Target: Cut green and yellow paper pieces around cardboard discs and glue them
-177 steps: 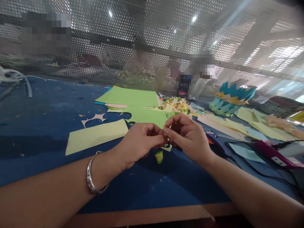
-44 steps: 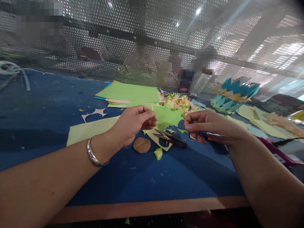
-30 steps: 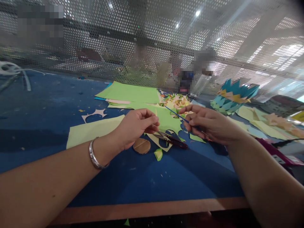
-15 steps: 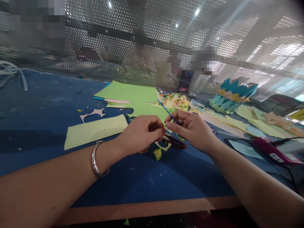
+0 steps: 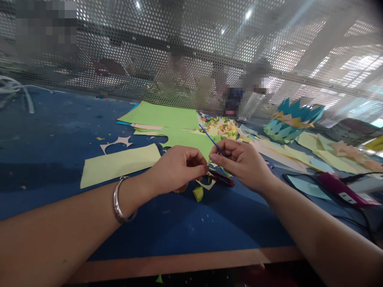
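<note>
My left hand point(image 5: 182, 169), wearing a silver bangle point(image 5: 117, 201) at the wrist, is closed in a pinch. What its fingertips hold is too small and hidden to make out. My right hand point(image 5: 239, 162) grips a thin blue stick point(image 5: 210, 136), which points up and to the left. The fingertips of both hands almost meet above the table. Under them lies a tool with a dark red handle point(image 5: 226, 180), partly covered, beside cut paper scraps. A small folded green and yellow paper piece point(image 5: 198, 193) rests just in front of the hands.
A pale yellow paper strip point(image 5: 119, 165) lies left on the blue table point(image 5: 179, 231). Green sheets point(image 5: 167, 115) and a heap of small coloured paper pieces point(image 5: 226, 128) are behind. To the right stand a zigzag-edged paper ring point(image 5: 295, 121) and a magenta power strip point(image 5: 341, 189) with cables.
Both hands stay nearly in place, with only a slight shift at the fingertips. The blue stick is still in my right hand.
</note>
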The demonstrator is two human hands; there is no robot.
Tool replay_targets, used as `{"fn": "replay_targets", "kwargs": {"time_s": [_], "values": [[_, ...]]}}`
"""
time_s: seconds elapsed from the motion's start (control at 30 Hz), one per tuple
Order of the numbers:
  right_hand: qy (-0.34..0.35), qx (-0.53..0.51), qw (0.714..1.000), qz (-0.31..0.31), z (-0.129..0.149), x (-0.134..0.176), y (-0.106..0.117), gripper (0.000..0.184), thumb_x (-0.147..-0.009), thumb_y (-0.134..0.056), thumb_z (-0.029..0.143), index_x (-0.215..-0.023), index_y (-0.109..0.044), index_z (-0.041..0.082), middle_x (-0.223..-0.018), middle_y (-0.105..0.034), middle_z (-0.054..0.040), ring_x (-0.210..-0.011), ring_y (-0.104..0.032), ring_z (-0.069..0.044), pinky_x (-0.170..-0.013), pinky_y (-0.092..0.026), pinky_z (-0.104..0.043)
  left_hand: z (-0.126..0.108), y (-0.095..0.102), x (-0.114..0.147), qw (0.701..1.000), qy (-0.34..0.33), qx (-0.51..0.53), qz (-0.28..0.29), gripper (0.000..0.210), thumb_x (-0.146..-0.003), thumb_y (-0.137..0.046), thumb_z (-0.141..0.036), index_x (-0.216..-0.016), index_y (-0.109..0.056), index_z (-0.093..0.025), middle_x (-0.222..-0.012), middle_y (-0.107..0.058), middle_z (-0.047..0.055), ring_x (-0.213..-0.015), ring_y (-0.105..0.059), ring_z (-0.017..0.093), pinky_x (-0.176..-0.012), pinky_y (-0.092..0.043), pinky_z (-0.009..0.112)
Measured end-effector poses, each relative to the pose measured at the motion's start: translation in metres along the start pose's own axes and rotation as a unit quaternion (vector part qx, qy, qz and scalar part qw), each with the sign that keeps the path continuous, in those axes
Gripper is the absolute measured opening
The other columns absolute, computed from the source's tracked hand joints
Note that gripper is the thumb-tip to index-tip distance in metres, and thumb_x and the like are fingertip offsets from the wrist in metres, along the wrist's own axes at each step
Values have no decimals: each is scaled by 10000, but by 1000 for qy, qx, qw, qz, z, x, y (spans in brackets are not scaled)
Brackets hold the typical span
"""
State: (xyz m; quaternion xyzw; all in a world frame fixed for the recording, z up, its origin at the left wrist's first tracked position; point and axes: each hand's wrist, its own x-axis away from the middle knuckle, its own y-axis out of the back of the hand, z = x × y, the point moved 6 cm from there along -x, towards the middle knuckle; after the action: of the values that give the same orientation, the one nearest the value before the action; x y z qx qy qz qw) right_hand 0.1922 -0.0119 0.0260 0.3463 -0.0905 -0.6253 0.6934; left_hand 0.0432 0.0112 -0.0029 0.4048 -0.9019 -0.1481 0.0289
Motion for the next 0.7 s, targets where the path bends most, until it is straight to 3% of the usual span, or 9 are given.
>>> {"fn": "replay_targets", "kwargs": {"time_s": [0.3,0.43,0.53,0.7], "values": [[15,-25,1000,-5,-3,1,1,233,-886,-678,390,-871,-647,160,-712,-556,12,-618,-452,-102,-554,-355,-242,-2,3,-1,1000,11,-18,8,113,-850,-629,-291,-832,-631,-179,-690,-631,-13,-375,-473,58,-383,-338,208],[11,-25,1000,6,-2,1,-1,254,-896,-666,406,-869,-649,154,-696,-566,12,-600,-451,-97,-529,-341,-239,-3,6,-3,999,-22,9,-42,221,-830,-692,-318,-997,-632,-186,-887,-704,45,-640,-650,125,-568,-466,240],[11,-38,999,16,0,1,-3,250,-894,-671,399,-860,-646,152,-692,-563,19,-589,-442,-88,-515,-333,-231,-2,6,-5,996,-41,46,-59,350,-817,-721,-311,-1123,-594,-195,-916,-707,56,-829,-678,173,-710,-498,275],[15,-52,998,33,0,1,-7,215,-911,-655,361,-864,-643,152,-711,-571,21,-595,-447,-83,-517,-335,-226,2,5,-6,994,-30,93,-59,372,-801,-732,-254,-1134,-581,-189,-820,-679,22,-790,-641,151,-727,-472,270]]}}
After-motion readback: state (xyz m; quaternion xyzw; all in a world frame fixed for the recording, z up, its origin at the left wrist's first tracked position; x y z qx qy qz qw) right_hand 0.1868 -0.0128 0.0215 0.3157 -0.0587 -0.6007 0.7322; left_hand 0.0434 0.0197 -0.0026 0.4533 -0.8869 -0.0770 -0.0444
